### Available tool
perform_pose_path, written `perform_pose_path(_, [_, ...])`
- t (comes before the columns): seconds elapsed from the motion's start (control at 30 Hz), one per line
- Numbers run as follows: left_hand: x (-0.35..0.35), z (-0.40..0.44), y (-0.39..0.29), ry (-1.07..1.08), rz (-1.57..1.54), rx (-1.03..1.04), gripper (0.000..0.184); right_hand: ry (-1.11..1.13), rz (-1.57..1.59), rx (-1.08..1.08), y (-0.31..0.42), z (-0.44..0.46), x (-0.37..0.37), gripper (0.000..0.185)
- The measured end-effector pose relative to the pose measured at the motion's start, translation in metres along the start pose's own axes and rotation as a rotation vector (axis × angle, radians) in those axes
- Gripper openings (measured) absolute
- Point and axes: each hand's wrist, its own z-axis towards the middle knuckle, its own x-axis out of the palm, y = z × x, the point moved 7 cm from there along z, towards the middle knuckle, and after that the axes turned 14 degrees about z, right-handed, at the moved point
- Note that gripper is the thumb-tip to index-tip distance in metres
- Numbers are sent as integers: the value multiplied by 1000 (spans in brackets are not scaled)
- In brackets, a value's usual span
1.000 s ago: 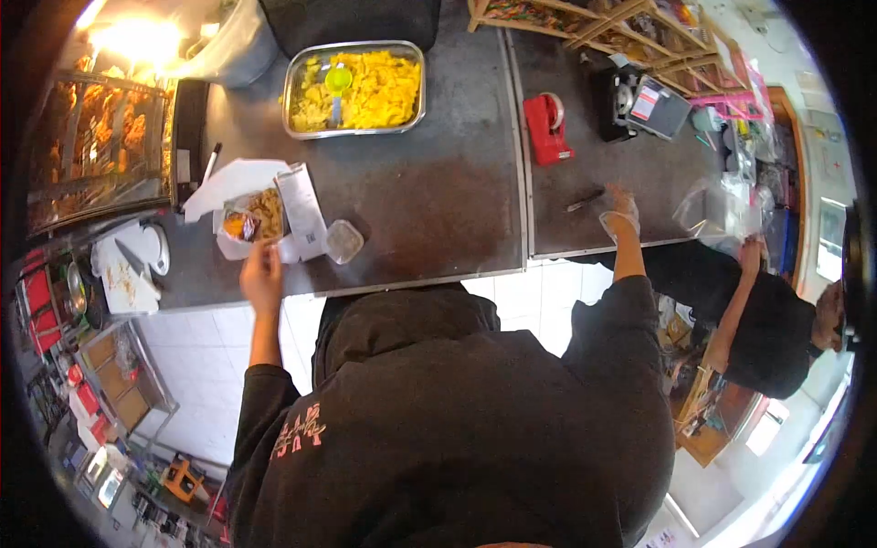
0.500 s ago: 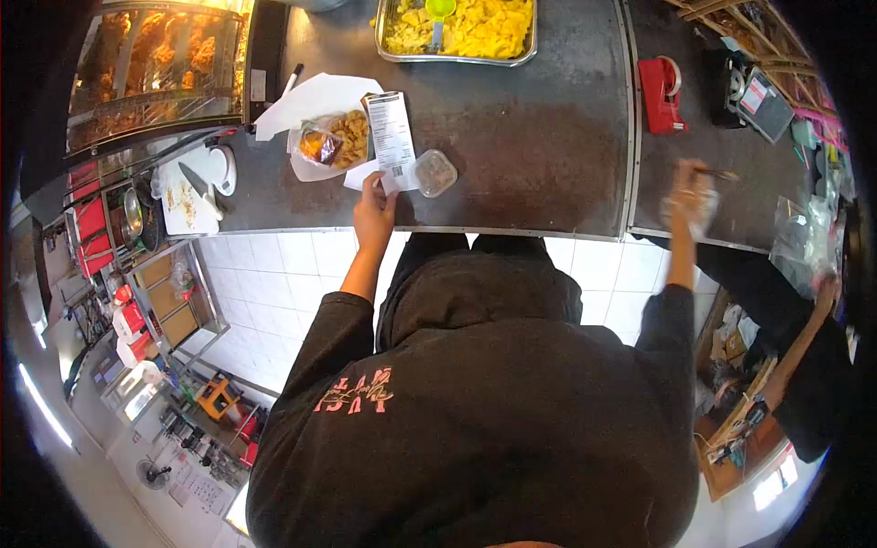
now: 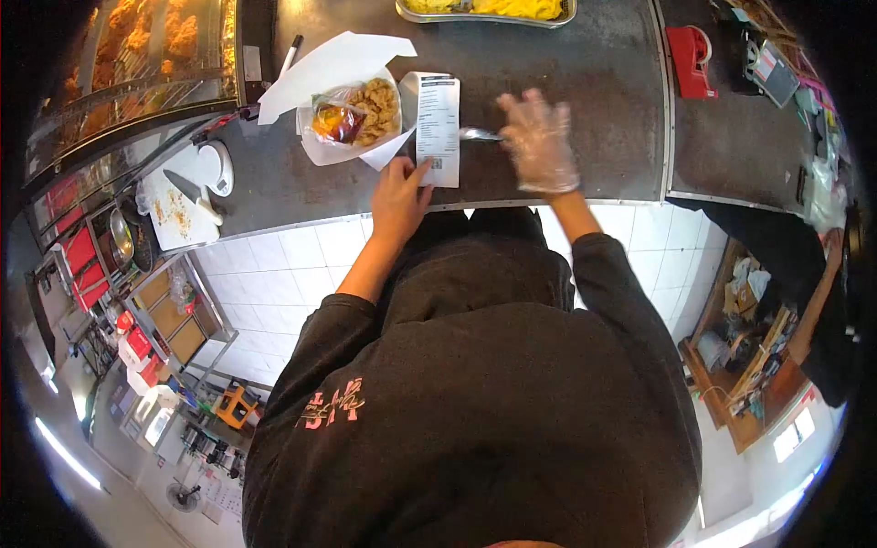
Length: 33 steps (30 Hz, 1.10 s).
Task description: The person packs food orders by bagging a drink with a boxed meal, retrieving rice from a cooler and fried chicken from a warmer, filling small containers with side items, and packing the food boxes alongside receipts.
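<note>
My left hand (image 3: 399, 203) is closed at the lower left edge of a printed receipt (image 3: 438, 123), which lies on the dark counter. To the right, my right hand (image 3: 541, 144), in a clear plastic glove, is over the counter with its fingers spread. Between the receipt and this hand lies a slim shiny object (image 3: 479, 134), its right end close to my thumb. An open white box (image 3: 315, 146) left of the receipt holds brown fried pieces (image 3: 377, 111) and a plastic bag with orange and dark red contents (image 3: 338, 122). The small clear container cannot be made out.
A black-capped marker (image 3: 290, 57) lies behind the box. Further left are a white board (image 3: 175, 224) with a knife and a lit food cabinet (image 3: 146, 82). A metal tray (image 3: 484, 16) is at the back, a red tape dispenser (image 3: 692, 62) back right. Another person's arm (image 3: 819, 297) shows far right.
My right hand has swung left from the right counter section toward the receipt, its fingers now spread. The view has shifted, and the small clear container beside the receipt no longer shows.
</note>
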Motion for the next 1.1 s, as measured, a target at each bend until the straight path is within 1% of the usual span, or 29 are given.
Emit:
perform_pose_path(0.03, [-6,1,-5,-32,95,75,53,4,-5,9,2,-1,-7,18])
perform_pose_path(0.07, [-10,2,-10,-65,190,151,53,-154,79,136,-1,-5,-26,20])
perform_pose_path(0.1, [-10,2,-12,-47,213,183,57,-312,161,261,-3,-12,-41,24])
perform_pose_path(0.13, [-9,1,-9,-40,207,190,57,-307,155,270,10,-10,-44,24])
perform_pose_path(0.2, [-8,-3,-11,-79,233,275,59,-319,497,594,22,-12,-32,28])
perform_pose_path(0.23, [-5,-4,-11,-52,208,303,64,-390,649,650,30,-12,-14,31])
perform_pose_path(0.27, [-3,-5,-11,-47,201,310,64,-413,695,660,42,-11,1,27])
perform_pose_path(0.3, [0,-6,-12,-37,182,319,65,-222,363,585,59,-6,12,28])
perform_pose_path(0.37, [4,-8,-11,-20,158,332,66,-242,339,575,59,-19,69,23])
perform_pose_path(0.4, [7,-9,-11,7,149,342,66,-157,407,712,60,-13,79,17])
perform_pose_path(0.43, [10,-10,-10,33,140,352,66,-68,459,851,62,-9,90,16])
perform_pose_path(0.47, [11,-12,-9,38,136,354,66,-65,457,857,67,-7,97,16])
perform_pose_path(0.53, [11,-11,-8,24,161,381,64,-299,947,813,66,4,106,15])
perform_pose_path(0.57, [12,-10,-6,22,158,383,64,-260,919,656,69,15,105,13])
perform_pose_path(0.6, [17,-10,-4,44,182,397,65,-259,916,654,67,16,106,13])
perform_pose_path(0.67, [18,-11,-3,71,202,405,65,-133,682,461,81,25,99,10])
perform_pose_path(0.7, [18,-12,-4,60,219,415,66,-178,660,410,82,26,96,9])
perform_pose_path(0.73, [17,-12,-6,48,236,426,66,-174,660,411,78,27,98,9])
perform_pose_path(0.8, [15,-12,-8,20,252,424,66,-262,608,483,64,26,96,10])
perform_pose_path(0.83, [14,-11,-9,-13,271,425,66,-327,629,482,66,28,87,10])
perform_pose_path(0.87, [16,-10,-9,-17,270,424,66,-327,627,479,67,32,81,10])
perform_pose_path(0.93, [23,-10,-7,52,291,409,67,31,676,363,80,42,91,13])
perform_pose_path(0.97, [22,-11,-7,54,289,407,67,-49,688,367,74,39,96,11])
perform_pose_path(1.0, [19,-12,-7,31,291,416,67,-47,687,367,73,37,99,11])
perform_pose_path(1.07, [16,-11,-7,2,295,420,67,-189,745,539,63,41,88,11])
perform_pose_path(1.1, [16,-10,-7,0,288,417,67,-51,630,461,65,47,93,10])
